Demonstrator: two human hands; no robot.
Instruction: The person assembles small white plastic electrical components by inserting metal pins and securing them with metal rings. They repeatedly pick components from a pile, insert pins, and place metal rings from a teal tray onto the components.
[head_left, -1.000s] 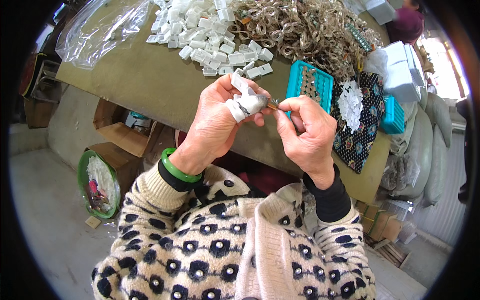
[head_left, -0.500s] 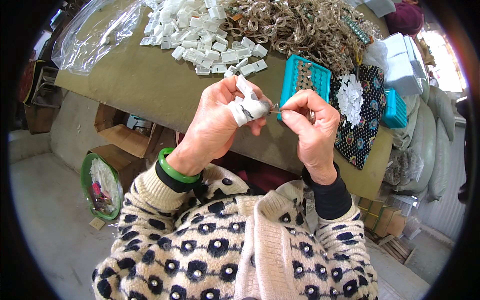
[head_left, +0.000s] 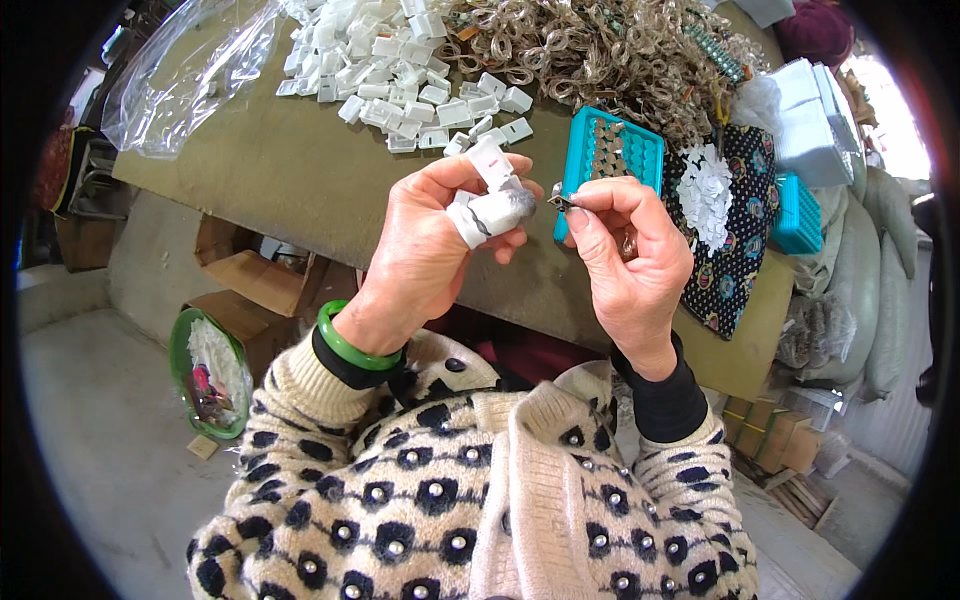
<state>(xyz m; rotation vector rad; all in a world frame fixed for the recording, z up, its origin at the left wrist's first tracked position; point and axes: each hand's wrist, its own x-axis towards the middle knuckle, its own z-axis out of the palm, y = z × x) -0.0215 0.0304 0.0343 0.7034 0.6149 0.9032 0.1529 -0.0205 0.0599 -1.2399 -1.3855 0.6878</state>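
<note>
My left hand (head_left: 430, 240) is raised over the table's near edge, its forefinger wrapped in white tape, and it pinches a small white plastic clip (head_left: 492, 160) between thumb and fingers. A green bangle sits on that wrist. Just to the right, my right hand (head_left: 625, 250) pinches a tiny metal piece (head_left: 556, 201) at its fingertips, held close to the taped finger. Behind the right hand a teal plastic tray (head_left: 612, 152) with rows of small parts lies on the table.
A pile of white clips (head_left: 400, 60) and a heap of brownish metal rings (head_left: 590, 50) cover the far table (head_left: 280, 170). A clear plastic bag (head_left: 190, 70) lies left, a patterned cloth (head_left: 735, 240) right. Cardboard boxes (head_left: 250, 280) and a green basin (head_left: 205, 370) sit below.
Both hands stayed close together while the right fingertips shifted the small metal piece slightly away from the white clip; the view moved a little closer to the table.
</note>
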